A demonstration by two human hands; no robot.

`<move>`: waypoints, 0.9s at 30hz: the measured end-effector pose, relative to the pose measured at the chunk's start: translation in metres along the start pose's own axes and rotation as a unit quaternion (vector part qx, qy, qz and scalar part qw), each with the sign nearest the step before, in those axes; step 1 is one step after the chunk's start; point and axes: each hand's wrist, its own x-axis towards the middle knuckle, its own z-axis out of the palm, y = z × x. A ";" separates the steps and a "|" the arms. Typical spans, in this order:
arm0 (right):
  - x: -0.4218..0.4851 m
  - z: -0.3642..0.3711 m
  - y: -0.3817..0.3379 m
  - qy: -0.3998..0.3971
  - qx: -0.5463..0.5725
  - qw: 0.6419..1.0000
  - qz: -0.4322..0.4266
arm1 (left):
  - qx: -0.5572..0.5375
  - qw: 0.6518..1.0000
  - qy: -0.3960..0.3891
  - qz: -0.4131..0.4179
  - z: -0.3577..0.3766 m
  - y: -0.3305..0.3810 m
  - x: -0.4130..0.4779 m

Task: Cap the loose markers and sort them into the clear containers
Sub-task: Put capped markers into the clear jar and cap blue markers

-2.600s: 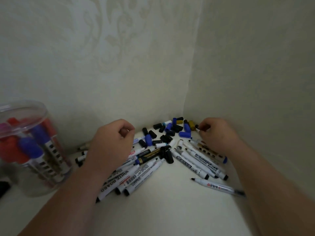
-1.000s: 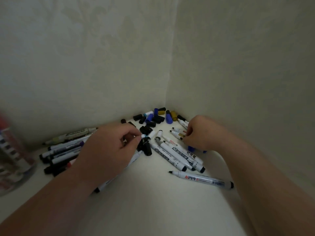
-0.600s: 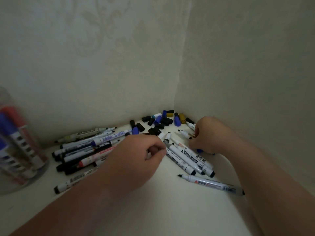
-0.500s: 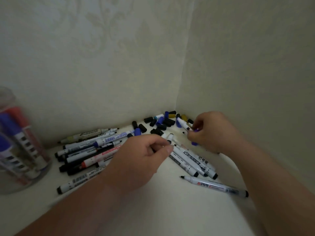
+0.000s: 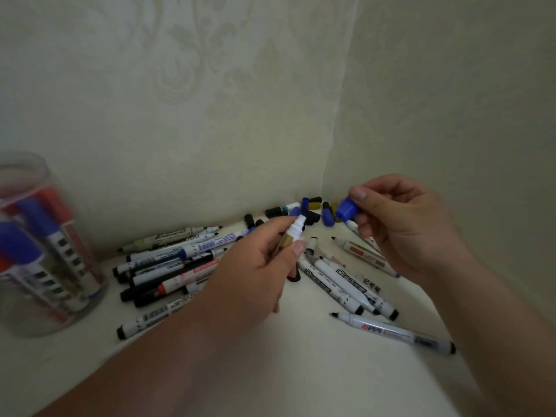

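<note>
Marker [image 5: 295, 229] pinched tip-up in my left grip [image 5: 255, 272], blue cap [image 5: 347, 208] pinched in my right grip [image 5: 403, 227] near it, both held above the cluttered surface [image 5: 301, 371] so, I judge, they can mate cleanly.

The person's left forearm [image 5: 168, 350] is bare from the edge of the picture up to the wrist. It looks soft and blurry low down. The right forearm [image 5: 493, 326] is bare too, as far as it shows. The left hand [image 5: 255, 266] is bare, and its thumb has a smooth, rounded nail [image 5: 298, 246]. The right hand [image 5: 403, 227] is bare as well, with a short, flat thumbnail [image 5: 358, 194]. The fingers [image 5: 379, 183] have small creases at the joints. Both wrists are bare.
</note>
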 end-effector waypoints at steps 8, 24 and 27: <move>-0.009 0.010 0.007 -0.035 -0.037 0.998 -0.023 | 0.043 0.998 0.025 0.039 0.001 0.010 -0.003; -0.011 0.010 0.014 -0.086 -0.009 0.996 0.012 | 0.081 0.993 0.059 0.068 -0.002 0.005 -0.002; -0.013 0.012 0.014 -0.105 -0.038 0.994 0.012 | 0.094 0.991 0.047 0.077 -0.004 0.005 -0.003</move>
